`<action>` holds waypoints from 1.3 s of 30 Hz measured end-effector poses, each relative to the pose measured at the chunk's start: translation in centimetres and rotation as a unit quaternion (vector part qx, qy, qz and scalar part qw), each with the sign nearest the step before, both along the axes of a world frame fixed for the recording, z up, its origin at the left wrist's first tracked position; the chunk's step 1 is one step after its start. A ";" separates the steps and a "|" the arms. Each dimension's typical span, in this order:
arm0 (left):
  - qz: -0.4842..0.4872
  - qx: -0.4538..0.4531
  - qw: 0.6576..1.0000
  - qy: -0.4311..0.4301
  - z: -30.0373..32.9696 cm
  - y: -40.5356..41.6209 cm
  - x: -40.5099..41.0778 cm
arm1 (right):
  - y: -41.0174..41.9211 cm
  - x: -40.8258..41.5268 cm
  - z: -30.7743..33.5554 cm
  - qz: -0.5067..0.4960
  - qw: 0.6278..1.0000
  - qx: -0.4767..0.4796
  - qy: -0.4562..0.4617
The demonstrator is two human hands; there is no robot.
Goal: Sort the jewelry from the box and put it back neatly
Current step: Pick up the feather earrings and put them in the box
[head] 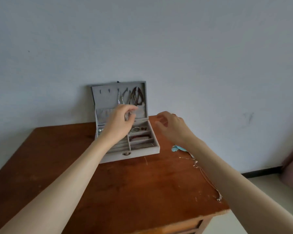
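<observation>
Two hands reach toward the grey jewelry box (125, 146) at the tabletop's (125, 186) far edge. The left hand (121, 121) pinches a silver chain (120, 98) hanging from a hook in the upright lid (105, 98); the right hand (172, 126) hovers beside the box, fingers loosely curled, holding nothing. A thin necklace (208, 179) lies along the right edge, near a blue ornament (176, 148).

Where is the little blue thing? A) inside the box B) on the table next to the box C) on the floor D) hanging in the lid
B: the blue thing lies on the wooden table, right of the grey jewelry box, partly behind the right forearm.
</observation>
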State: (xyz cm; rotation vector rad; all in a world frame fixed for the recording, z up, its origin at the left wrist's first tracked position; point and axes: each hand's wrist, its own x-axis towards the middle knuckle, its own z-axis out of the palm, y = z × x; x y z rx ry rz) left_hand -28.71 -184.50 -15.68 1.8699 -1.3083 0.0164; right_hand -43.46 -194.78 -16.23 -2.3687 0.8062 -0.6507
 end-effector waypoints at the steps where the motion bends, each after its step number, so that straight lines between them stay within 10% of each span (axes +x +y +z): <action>1: 0.030 -0.007 0.999 0.011 0.3 0.2 1.3 | -0.7 1.3 0.3 0.002 1.000 0.017 -0.002; 8: 0.226 -0.046 0.963 0.138 1.4 -0.4 10.3 | -5.5 8.7 1.9 -0.055 0.994 0.088 -0.024; 18: 0.222 -0.002 0.921 0.321 1.2 -3.9 13.9 | -7.3 14.4 2.6 -0.073 0.983 0.160 -0.056; 25: 0.227 -0.031 0.947 0.223 1.9 -2.5 13.8 | -7.4 13.9 4.1 -0.087 0.955 0.268 -0.094; 39: 0.228 -0.056 0.967 -0.099 -0.5 5.5 7.9 | -2.1 5.9 1.3 -0.130 0.970 0.149 -0.144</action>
